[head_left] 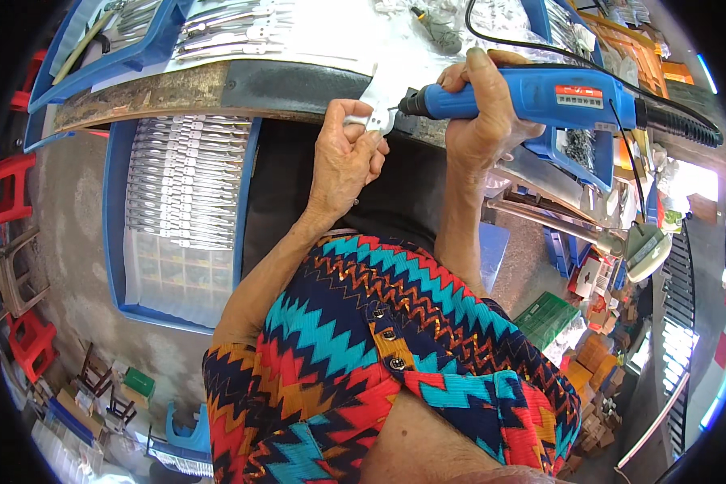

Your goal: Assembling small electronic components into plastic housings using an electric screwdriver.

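Note:
My left hand (347, 157) pinches a small pale metal piece with round holes (381, 119) at the front edge of the workbench (290, 85). A blue corded rotary tool (532, 95) with a black nose is gripped in my right hand (490, 109). Its thin bit (394, 108) points left and reaches the pale piece or stops just short of it; I cannot tell which. My right thumb lies along the top of the tool's body. Glare on the bench washes out part of the piece's outline.
Below the bench at left, a blue tray (117, 218) holds a row of slim silvery metal parts. More such parts (234, 31) lie on the bench, beside a blue bin (157, 48). A black cable (557, 48) arches behind the tool. Red stools (10, 191) stand at far left.

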`<state>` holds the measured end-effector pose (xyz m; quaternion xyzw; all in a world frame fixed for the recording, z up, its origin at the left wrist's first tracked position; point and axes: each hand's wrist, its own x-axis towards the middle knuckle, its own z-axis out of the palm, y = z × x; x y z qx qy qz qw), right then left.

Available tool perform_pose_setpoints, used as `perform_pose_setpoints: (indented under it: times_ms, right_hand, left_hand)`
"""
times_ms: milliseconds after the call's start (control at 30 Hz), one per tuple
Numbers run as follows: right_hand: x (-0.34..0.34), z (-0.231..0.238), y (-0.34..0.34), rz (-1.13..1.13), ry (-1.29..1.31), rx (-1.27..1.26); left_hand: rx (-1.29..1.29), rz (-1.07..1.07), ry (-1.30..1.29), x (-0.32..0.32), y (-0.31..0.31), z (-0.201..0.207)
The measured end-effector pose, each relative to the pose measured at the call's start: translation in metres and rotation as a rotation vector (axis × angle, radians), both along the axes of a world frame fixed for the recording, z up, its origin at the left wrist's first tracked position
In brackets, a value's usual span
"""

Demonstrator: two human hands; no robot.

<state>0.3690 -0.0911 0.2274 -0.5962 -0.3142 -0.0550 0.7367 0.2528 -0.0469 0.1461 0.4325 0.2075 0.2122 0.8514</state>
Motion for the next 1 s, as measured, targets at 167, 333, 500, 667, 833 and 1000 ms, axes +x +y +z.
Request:
perform_pose_setpoints:
  times_ms: [167,333,500,667,833,1000]
  right_hand:
    - [-0.001,-0.003,0.000,-0.015,-0.052,0.001]
    - [0.000,-0.001,-0.002,-0.009,-0.078,-0.065]
    - [-0.003,0.001,0.000,-0.004,-0.062,-0.058]
    - [-0.004,0.000,0.000,-0.002,-0.057,-0.062]
    - [-0.003,0.000,0.003,0.032,-0.053,0.051]
    - [0.005,-0.007,0.001,0.031,-0.133,0.027]
  left_hand:
    - [-0.008,-0.002,-0.001,0.000,0.000,0.001]
    - [-0.010,0.006,0.009,0.001,0.000,0.002]
    - [-0.001,0.007,0.028,0.002,0.000,0.003]
    - [-0.008,0.004,0.043,0.002,0.000,0.005]
    - [0.008,-0.007,0.079,0.002,0.002,0.010]
    - [0.011,-0.021,0.118,0.004,0.006,0.009]
